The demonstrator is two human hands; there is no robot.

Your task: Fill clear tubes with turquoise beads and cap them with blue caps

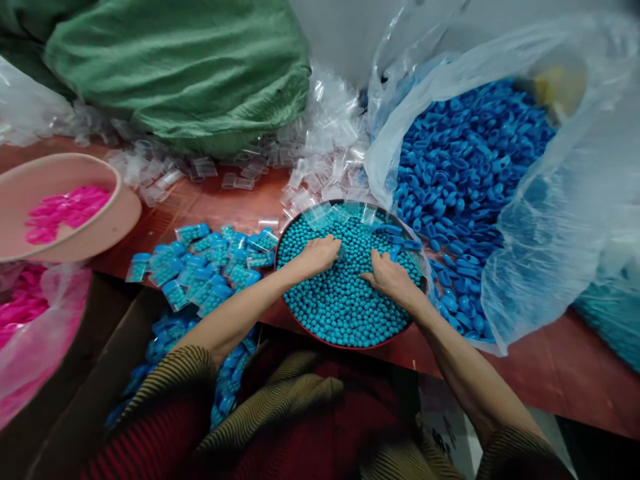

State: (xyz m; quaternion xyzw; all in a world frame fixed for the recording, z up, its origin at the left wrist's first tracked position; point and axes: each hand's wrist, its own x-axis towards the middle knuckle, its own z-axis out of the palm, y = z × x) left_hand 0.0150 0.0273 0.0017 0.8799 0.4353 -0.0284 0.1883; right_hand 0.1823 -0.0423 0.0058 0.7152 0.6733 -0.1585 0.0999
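Where two hands point(321, 256) reach over one basin point(350, 347), countless turquoise beads point(345, 313) lie.

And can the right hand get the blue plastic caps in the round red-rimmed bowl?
Probably yes: the right hand is beside the blue plastic caps, with nothing visible between them.

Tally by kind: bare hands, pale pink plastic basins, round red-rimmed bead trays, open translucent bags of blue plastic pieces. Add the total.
Left hand, right hand: 2
Pale pink plastic basin: 1
Round red-rimmed bead tray: 1
Translucent bag of blue plastic pieces: 1
Total: 5
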